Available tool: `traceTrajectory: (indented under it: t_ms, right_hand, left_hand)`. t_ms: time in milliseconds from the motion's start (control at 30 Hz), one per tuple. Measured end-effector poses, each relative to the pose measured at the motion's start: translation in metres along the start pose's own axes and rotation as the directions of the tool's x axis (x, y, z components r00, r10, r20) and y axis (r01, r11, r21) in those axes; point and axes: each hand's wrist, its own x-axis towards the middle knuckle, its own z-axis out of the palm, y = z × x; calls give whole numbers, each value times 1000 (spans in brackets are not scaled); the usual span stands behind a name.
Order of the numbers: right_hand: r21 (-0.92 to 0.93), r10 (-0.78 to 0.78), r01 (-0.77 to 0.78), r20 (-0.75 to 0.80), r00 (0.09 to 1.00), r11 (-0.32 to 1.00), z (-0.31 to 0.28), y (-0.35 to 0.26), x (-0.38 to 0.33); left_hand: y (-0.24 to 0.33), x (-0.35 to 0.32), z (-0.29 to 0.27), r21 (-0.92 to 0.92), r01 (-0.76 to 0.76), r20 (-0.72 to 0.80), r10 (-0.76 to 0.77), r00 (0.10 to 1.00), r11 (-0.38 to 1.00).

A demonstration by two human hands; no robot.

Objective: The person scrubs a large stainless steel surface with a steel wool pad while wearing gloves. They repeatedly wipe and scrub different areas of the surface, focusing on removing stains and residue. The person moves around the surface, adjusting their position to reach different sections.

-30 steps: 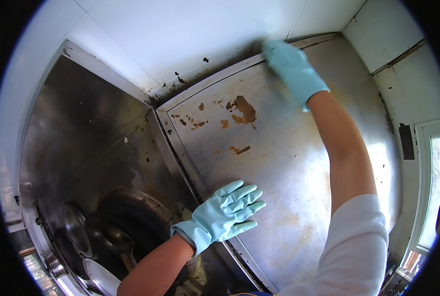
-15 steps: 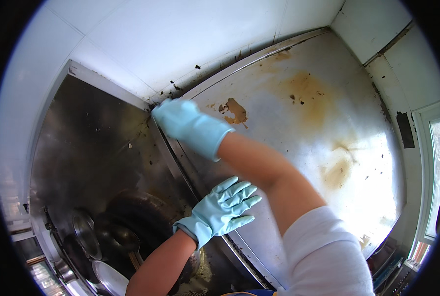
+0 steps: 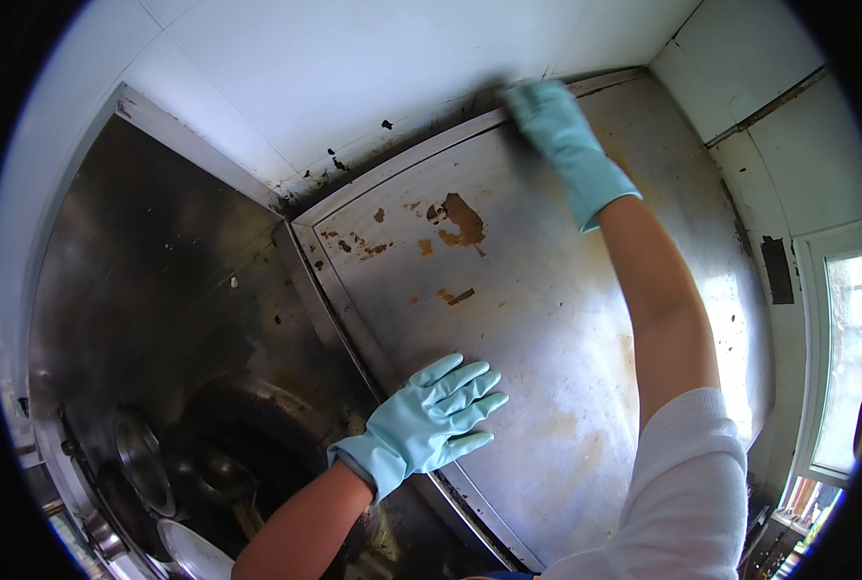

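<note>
Since prev. frame, R hand [image 3: 553, 124] has swung from the far L corner of the steel panel [image 3: 547, 358] to its far edge, R of centre; L hand [image 3: 431, 416] stays abt. put. I can't tell R grip: fingertips blurred, w/ a dark smear just beside them, ID unclear. L fingers partly spread, palm down across the panel's L edge. Both hands wear lt. blue gloves. Panel lies below them, w/ brown patches [image 3: 464, 220] nr. its far L corner. Behind it I note a white wall [image 3: 354, 58], black marks along base. To L, dark metal surface [image 3: 160, 251] w/ ladle [image 3: 226, 476], nr. lower L. Far R: window [image 3: 845, 338].
</note>
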Motion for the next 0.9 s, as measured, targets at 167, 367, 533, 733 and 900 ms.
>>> traceTrajectory:
  t_ms: [167, 367, 533, 733, 900]
  right_hand:
    - [-320, -192, 218, 113, 975, 922, 21, 36, 29]
    - [-224, 161, -214, -235, 959, 951, -4, 71, 41]
    - [-115, -460, 476, 144, 876, 872, 19, 51, 23]
    - [-389, 272, -404, -352, 896, 828, -15, 146, 59]
    - [-403, 195, -282, -244, 950, 870, -5, 171, 60]
  left_hand:
    - [2, 1, -1, 91, 12, 111, -22, 994, 996]
    - [0, -1, -2, 0, 9, 54, -9, 998, 1000]
    - [1, 6, -5, 151, -3, 145, -19, 989, 989]
    - [2, 9, -9, 152, 16, 298, -61, 953, 988]
    - [1, 5, -4, -624, 267, 217, -165, 962, 735]
